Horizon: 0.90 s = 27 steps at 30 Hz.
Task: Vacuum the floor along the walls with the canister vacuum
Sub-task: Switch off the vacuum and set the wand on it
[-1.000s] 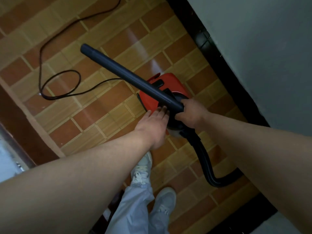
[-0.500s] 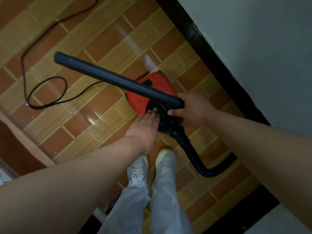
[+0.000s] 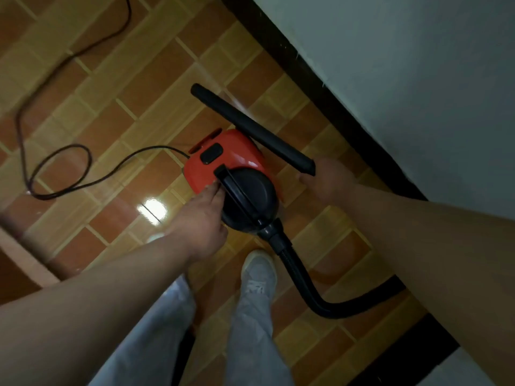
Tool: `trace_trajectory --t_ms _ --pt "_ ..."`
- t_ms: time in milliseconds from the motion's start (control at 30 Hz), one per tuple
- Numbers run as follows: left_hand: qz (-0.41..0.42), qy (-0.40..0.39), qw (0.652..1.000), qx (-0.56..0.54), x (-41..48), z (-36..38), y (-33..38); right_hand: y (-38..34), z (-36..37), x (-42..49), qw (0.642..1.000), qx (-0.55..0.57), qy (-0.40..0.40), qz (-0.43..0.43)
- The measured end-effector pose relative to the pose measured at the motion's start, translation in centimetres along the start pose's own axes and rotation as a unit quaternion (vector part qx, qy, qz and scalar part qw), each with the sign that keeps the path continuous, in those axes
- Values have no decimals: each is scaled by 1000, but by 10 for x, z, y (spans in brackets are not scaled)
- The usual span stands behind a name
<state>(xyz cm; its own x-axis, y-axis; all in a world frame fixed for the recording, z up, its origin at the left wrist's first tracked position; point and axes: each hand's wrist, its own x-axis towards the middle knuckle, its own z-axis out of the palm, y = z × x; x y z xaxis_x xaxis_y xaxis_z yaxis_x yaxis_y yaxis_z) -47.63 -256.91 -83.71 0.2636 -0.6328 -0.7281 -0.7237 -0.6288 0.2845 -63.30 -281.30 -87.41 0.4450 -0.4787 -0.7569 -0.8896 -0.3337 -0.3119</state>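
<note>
A red and black canister vacuum [image 3: 231, 165] sits on the tiled floor [image 3: 117, 112] near the wall. My right hand [image 3: 326, 179] is shut on the near end of the black wand [image 3: 250, 129], which points up and left above the canister. A black hose [image 3: 301, 280] runs from the canister's front and curves right under my right arm. My left hand [image 3: 200, 218] reaches to the black carry handle [image 3: 237, 190], fingertips touching its left side, fingers extended.
A black power cord [image 3: 67, 168] loops across the tiles to the left of the canister. A black skirting board [image 3: 328, 87] runs along the pale wall [image 3: 404, 65] on the right. My two feet in light shoes [image 3: 259, 271] stand just below the canister.
The wand has swung from across the canister's left side to its right, toward the wall. My left hand stays at the canister. The view has shifted left.
</note>
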Motion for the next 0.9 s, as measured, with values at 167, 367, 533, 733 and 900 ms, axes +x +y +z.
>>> trace_trajectory --t_ms 167,367,533,733,900 --pt "15 37 999 -4 10 17 -9 7 23 24 999 -32 16 31" --pt "39 92 995 -16 8 41 -19 18 50 54 994 -47 31 96" --pt "51 112 992 -20 7 48 -22 22 67 69 987 -93 39 129" --pt "60 110 992 -21 4 46 -25 12 73 74 976 -126 32 177" --pt "68 102 992 -15 4 44 -29 1 70 77 972 -135 30 189"
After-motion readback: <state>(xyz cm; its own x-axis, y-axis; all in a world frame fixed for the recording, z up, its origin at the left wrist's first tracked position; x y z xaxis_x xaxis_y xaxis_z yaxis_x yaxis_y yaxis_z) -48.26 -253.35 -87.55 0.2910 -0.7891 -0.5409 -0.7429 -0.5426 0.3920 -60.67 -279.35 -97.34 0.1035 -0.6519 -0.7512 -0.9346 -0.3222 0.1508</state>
